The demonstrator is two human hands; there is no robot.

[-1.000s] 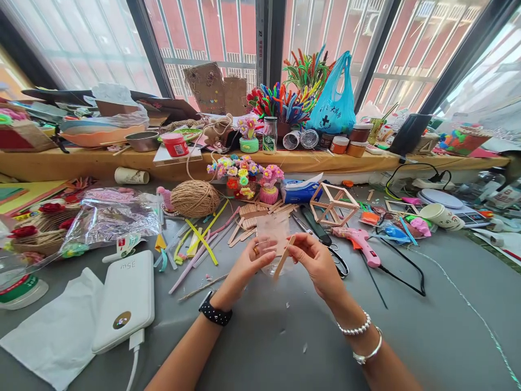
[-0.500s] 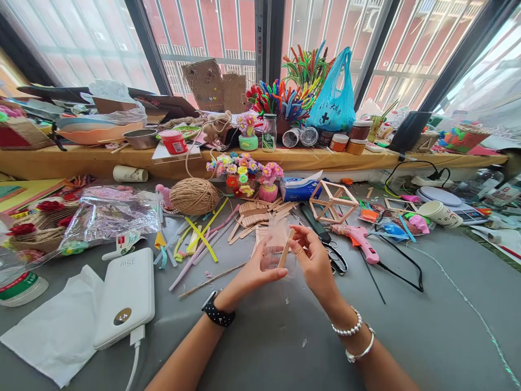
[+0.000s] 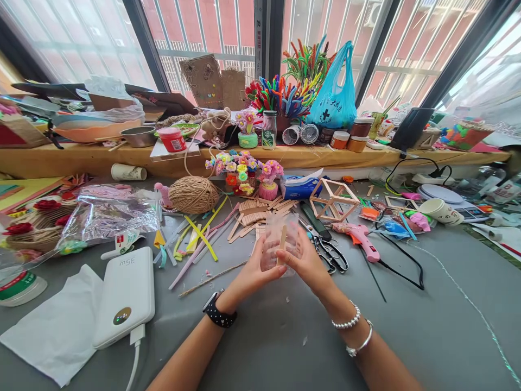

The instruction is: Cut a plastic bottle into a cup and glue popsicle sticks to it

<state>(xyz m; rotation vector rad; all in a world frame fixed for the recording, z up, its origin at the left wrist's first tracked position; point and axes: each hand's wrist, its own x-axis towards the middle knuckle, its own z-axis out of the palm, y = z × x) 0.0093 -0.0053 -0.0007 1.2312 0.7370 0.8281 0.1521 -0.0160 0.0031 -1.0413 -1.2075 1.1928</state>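
Note:
My left hand (image 3: 257,267) and my right hand (image 3: 306,262) grip a clear plastic piece (image 3: 292,231) from both sides, over the middle of the grey table. Whether it is a box or a folded sheet I cannot tell. A wooden craft stick (image 3: 283,237) stands nearly upright against its near face, slightly tilted, with my right thumb across its lower part. Most of my fingers are hidden behind the plastic. Just beyond lies a pile of craft sticks (image 3: 254,213). Scissors (image 3: 331,255) rest to the right of my right hand.
A pink glue gun (image 3: 362,241) and an open wooden stick frame (image 3: 334,200) are to the right. A twine ball (image 3: 194,195), yellow pipe cleaners (image 3: 202,239) and a white power bank (image 3: 127,296) are on the left. Behind runs a crowded ledge (image 3: 228,158).
My right hand has gone from pinching the stick's upper end to holding the plastic's right side, thumb on the stick. The plastic is now more upright and visible.

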